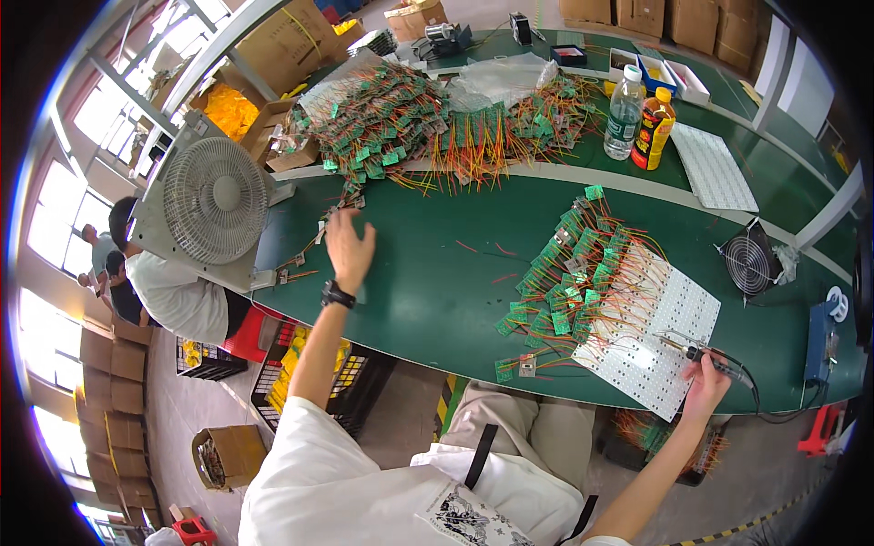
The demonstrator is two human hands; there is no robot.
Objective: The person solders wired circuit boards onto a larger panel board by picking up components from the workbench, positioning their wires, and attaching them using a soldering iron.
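Note:
My right hand [706,386] is closed round the handle of a soldering iron [694,353], its tip over a white perforated panel [648,382]. Red wires run from that panel to a cluster of small green circuit boards [555,305] on its left side. My left hand [349,247] reaches over the left of the table with fingers apart, and nothing shows in it. Just beyond its fingertips a few small boards with wires [351,193] lie by the big heap of wired circuit boards [373,118]. Other loose wired boards [289,273] lie at the left table edge.
A desk fan [218,196] stands at the left edge. A clear water bottle [625,114] and an orange-labelled bottle [654,129] stand at the back. To the right are a small black fan [749,260] and a blue soldering station [821,338]. A person [177,282] sits beyond the desk fan.

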